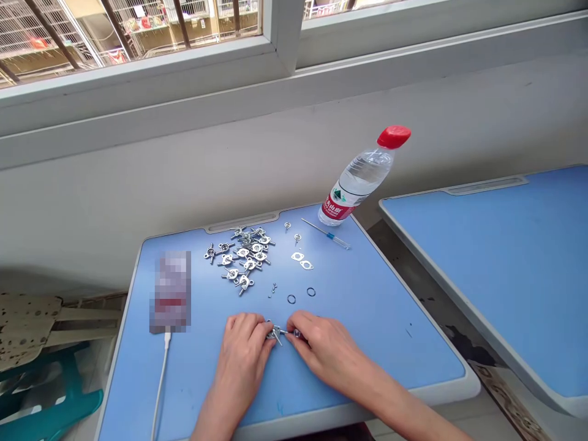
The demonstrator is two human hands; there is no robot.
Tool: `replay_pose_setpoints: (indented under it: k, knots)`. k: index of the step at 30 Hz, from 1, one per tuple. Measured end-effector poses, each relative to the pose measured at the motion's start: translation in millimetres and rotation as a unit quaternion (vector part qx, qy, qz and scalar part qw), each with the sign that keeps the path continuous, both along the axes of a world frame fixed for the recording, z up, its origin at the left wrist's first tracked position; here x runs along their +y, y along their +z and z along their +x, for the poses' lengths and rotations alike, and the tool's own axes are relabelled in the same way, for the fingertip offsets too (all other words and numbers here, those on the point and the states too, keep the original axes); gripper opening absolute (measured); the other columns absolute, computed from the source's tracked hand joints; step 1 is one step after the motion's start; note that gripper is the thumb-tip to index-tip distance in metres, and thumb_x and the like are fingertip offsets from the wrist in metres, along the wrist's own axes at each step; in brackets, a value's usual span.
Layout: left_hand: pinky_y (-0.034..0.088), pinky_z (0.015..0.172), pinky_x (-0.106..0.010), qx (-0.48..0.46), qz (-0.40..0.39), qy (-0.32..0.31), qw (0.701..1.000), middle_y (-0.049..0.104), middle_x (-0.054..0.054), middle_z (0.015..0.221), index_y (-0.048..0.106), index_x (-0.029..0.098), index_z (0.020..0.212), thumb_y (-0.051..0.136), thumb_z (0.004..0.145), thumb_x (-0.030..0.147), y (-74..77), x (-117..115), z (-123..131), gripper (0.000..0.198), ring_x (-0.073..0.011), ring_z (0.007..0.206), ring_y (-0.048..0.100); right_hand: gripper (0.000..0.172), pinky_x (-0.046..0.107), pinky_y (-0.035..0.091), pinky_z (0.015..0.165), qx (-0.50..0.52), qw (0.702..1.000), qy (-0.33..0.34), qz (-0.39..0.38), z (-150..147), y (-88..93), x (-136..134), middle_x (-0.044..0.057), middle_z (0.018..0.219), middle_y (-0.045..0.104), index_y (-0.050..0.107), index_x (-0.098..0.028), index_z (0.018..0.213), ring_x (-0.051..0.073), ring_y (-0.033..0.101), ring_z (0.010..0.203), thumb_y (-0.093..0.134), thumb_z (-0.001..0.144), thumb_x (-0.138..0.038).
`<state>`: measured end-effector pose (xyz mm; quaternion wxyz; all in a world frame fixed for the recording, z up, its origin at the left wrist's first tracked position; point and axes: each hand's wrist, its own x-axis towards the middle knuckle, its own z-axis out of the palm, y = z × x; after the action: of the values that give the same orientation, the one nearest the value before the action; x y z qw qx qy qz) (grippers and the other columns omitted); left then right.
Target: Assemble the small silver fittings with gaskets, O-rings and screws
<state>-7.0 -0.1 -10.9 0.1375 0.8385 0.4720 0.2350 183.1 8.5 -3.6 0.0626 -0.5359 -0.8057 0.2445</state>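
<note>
Your left hand pinches a silvery metal fitting while your right hand grips a partly hidden, shiny metal piece.

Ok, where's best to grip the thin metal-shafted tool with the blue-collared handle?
Likely the handle, from the near right: it's thicker than the shaft and lies at the near end; the red-capped clear plastic bottle stands close behind.

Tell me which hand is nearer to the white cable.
Left. The left hand, holding a small metal part, is to the right of the white cable and apart from it; the right hand is farther right, past the left hand.
</note>
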Motion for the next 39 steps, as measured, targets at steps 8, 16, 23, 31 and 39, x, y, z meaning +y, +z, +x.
replay_pose_setpoints:
  k: [8, 16, 23, 31, 39]
  knots:
    - [0.046, 0.071, -0.034, -0.005, -0.004, 0.01, 1.0, 0.064, -0.007, 0.092, 0.058, 0.018, 0.103, 0.041, 0.099, 0.017, 0.5, -1, 2, 0.017, -0.0201, 0.082, 0.058, 0.015, 0.028, 0.034, 0.057, 0.021, 1.0, 0.005, -0.007, -1, -0.2, -1, 0.001, 0.077, 0.065, 0.053, -0.021, 0.081, 0.017, 0.062, 0.064, 0.047, 0.09, -0.011]
    - [0.046, 0.068, -0.032, -0.033, 0.057, 0.005, 0.998, 0.064, -0.006, 0.089, 0.058, 0.02, 0.102, 0.035, 0.101, 0.02, -15.6, 1, 0, 0.023, -0.0198, 0.077, 0.059, 0.013, 0.027, 0.041, 0.062, 0.055, 0.998, -0.014, -0.042, 6, 9.8, 8, 0.0, 0.083, 0.068, 0.057, -0.021, 0.082, 0.017, 0.063, 0.07, 0.052, 0.089, -0.011]
    - [0.045, 0.067, -0.032, -0.024, 0.07, 0.001, 0.997, 0.064, -0.006, 0.088, 0.057, 0.02, 0.1, 0.033, 0.101, 0.02, -26.2, 1, -1, 0.024, -0.0196, 0.076, 0.059, 0.016, 0.027, 0.043, 0.063, 0.059, 0.994, -0.068, 0.057, 40, 38.8, 62, 0.002, 0.083, 0.066, 0.059, -0.021, 0.084, 0.016, 0.06, 0.071, 0.047, 0.09, -0.011]
    - [0.045, 0.068, -0.034, -0.028, 0.053, 0.01, 0.998, 0.064, -0.007, 0.09, 0.058, 0.021, 0.099, 0.035, 0.099, 0.018, -26.9, -4, -1, 0.023, -0.021, 0.078, 0.059, 0.017, 0.026, 0.042, 0.064, 0.047, 0.998, 0.028, 0.03, 5, 24.0, 78, 0.003, 0.09, 0.069, 0.065, -0.02, 0.088, 0.016, 0.062, 0.074, 0.054, 0.086, -0.008]
    - [0.045, 0.067, -0.033, -0.013, 0.027, 0.001, 1.0, 0.064, -0.005, 0.09, 0.057, 0.02, 0.099, 0.042, 0.096, 0.013, -11.6, -4, -3, 0.017, -0.0205, 0.077, 0.059, 0.014, 0.026, 0.041, 0.063, 0.013, 0.999, 0.03, 0.027, -4, 5.2, 83, 0.003, 0.093, 0.069, 0.064, -0.021, 0.09, 0.016, 0.063, 0.075, 0.055, 0.088, -0.01]
